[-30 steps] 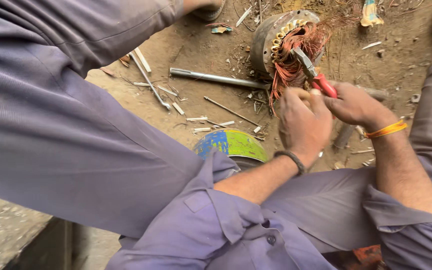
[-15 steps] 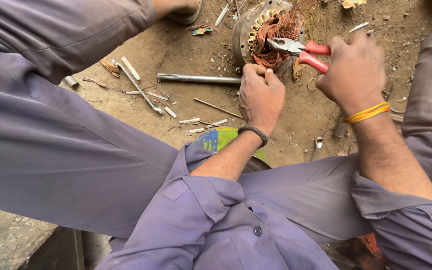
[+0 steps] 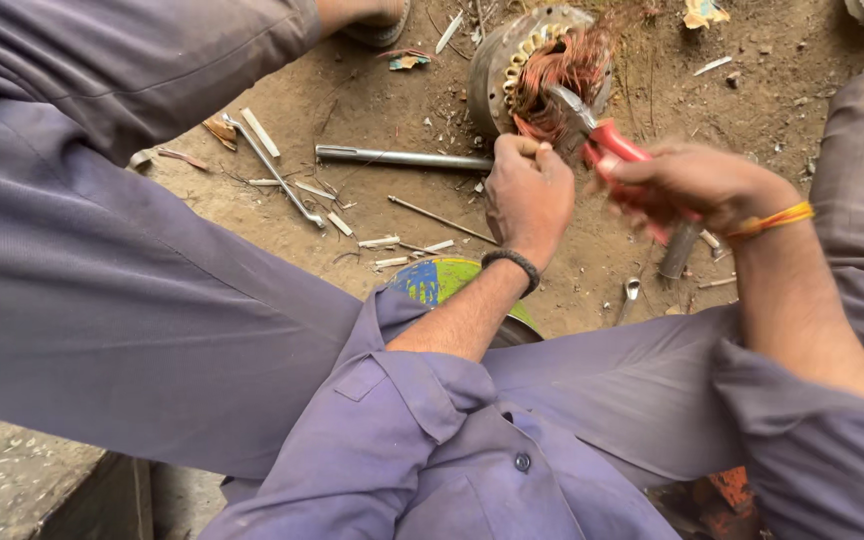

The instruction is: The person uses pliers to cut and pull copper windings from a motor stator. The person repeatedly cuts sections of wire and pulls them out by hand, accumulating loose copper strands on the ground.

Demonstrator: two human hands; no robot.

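We grip red-handled pliers (image 3: pixel 602 140) in our right hand (image 3: pixel 697 185), their nose at the tangle of copper winding (image 3: pixel 562 65) just ahead of both hands. Our left hand (image 3: pixel 527 195) is closed on a few strands at the motor stator (image 3: pixel 497 60). Much copper remains bunched in the housing, so we judge the stripping well short of done. A steel rod (image 3: pixel 402 157) lies left of our left hand.

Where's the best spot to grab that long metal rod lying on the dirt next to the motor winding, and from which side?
Probably near the middle of the metal rod, coming straight down from above. It lies flat on the bare ground, so fingers can close across its thin width there. Its right end runs in under the left hand beside the motor stator, so that end is crowded.
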